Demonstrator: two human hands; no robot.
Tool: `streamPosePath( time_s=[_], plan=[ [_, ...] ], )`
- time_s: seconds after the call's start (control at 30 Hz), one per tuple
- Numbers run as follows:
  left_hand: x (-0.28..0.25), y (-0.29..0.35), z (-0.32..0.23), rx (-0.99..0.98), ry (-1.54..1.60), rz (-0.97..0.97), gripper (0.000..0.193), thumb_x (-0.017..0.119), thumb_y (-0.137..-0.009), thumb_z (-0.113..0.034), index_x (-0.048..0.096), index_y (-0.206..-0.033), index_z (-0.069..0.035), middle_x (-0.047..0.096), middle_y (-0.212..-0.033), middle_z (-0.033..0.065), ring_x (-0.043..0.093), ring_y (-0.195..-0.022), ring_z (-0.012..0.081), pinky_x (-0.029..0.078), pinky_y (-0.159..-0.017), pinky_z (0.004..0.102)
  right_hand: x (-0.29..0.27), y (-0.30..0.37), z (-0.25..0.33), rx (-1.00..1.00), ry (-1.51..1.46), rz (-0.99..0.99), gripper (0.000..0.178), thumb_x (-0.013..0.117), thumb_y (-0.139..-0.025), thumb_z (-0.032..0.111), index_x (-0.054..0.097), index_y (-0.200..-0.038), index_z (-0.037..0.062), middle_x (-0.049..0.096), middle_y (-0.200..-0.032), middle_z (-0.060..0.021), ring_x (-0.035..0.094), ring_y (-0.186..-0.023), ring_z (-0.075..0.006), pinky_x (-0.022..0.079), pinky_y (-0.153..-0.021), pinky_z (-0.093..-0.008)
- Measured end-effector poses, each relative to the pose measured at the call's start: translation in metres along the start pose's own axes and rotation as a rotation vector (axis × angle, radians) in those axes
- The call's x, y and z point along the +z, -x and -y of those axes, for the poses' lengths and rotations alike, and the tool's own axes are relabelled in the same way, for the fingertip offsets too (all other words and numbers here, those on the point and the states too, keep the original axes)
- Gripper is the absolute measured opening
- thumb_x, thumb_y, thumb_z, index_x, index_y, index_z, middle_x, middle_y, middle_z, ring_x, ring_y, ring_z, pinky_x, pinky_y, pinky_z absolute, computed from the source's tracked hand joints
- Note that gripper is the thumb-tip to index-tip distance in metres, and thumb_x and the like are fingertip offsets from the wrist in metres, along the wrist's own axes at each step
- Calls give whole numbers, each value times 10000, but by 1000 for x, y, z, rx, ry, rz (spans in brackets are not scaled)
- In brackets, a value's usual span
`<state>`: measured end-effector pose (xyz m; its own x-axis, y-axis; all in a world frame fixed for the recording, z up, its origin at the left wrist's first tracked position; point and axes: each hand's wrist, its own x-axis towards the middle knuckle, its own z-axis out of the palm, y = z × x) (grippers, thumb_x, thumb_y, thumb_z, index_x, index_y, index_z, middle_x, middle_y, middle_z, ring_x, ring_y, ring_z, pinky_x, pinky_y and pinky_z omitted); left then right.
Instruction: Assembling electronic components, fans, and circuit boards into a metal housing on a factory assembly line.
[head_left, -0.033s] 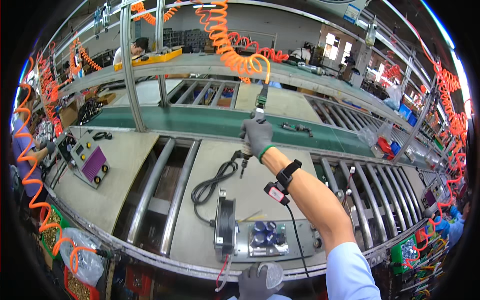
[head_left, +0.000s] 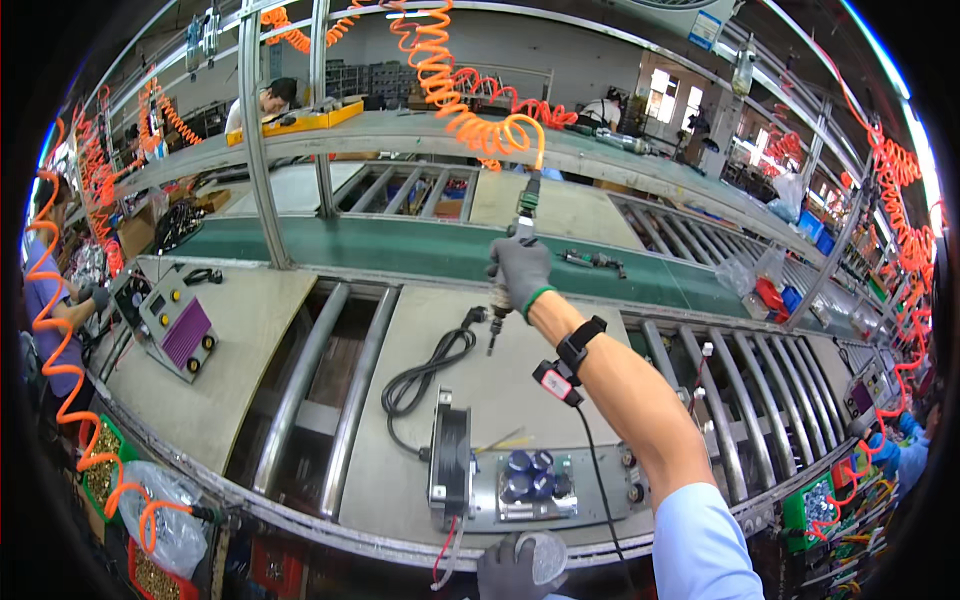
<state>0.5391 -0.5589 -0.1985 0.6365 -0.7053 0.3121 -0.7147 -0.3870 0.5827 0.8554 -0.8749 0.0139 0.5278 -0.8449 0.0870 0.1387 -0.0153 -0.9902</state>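
In the head view, a green bin (head_left: 120, 438) at lower left holds small brassy parts (head_left: 101, 470); a red bin (head_left: 186, 586) nearer the person holds similar ones. At lower right, another green bin (head_left: 793, 512) contains small silvery pieces. The left hand (head_left: 502, 570) has its fingers curled on a clear round container (head_left: 549, 557), contents too indistinct to tell, just beside the near edge of a pale board (head_left: 560, 385). The right hand's (head_left: 522, 272) fingers grasp a power screwdriver (head_left: 499, 303) above the board's far part. Its long axis slants steeply, hose end up and away, bit down, leaning slightly left.
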Motion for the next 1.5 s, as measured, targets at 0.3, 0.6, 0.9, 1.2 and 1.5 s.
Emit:
streamPosePath(
  time_s=[0.3, 0.6, 0.9, 1.2, 1.5],
  plan=[
    [16, 1, 13, 24, -80, -34, 864, 836, -645, -676, 643, -1289, -134, 602, -1282, 174, 601, -1091, 380, 497, -864, 546, -50, -192, 25, -110, 22, -121, 116, 702, -810, 90, 627, -861, 17, 654, -729, -92, 662, -575, -222, 514, -488, -368],
    [17, 2, 19, 24, -50, 63, 878, 820, -669, -699, 649, -1316, -131, 649, -1264, 130, 598, -1139, 367, 485, -929, 530, -78, -246, -20, -207, 232, -143, 241, 716, -841, 169, 659, -1004, 2, 666, -824, -94, 714, -744, -222, 560, -609, -400],
    [-8, -12, 6, 31, -69, 122, 800, 842, -737, -589, 623, -1324, -92, 594, -1292, 178, 586, -1124, 393, 490, -940, 543, -55, -119, -6, -200, 1299, 311, 486, 656, -878, 351, 736, -1198, -5, 708, -1275, -265, 693, -1178, -418, 553, -1004, -470],
    [-65, 48, 3, 37, -82, 24, 885, 920, -661, -529, 600, -1357, -84, 563, -1287, 198, 536, -1160, 393, 461, -979, 510, -30, 115, -17, -589, 1403, 845, 288, 630, -875, 247, 782, -1017, 46, 763, -1064, -227, 744, -1009, -406, 591, -903, -498],
    [-196, 200, 67, -522, -519, -377, 889, 934, -599, -472, 550, -1284, -56, 562, -1192, 192, 545, -1070, 411, 455, -923, 534, -119, 143, -115, -262, 1490, 1176, 330, 739, -830, 300, 804, -1040, 56, 770, -1042, -213, 745, -974, -366, 571, -874, -450]
  ],
)
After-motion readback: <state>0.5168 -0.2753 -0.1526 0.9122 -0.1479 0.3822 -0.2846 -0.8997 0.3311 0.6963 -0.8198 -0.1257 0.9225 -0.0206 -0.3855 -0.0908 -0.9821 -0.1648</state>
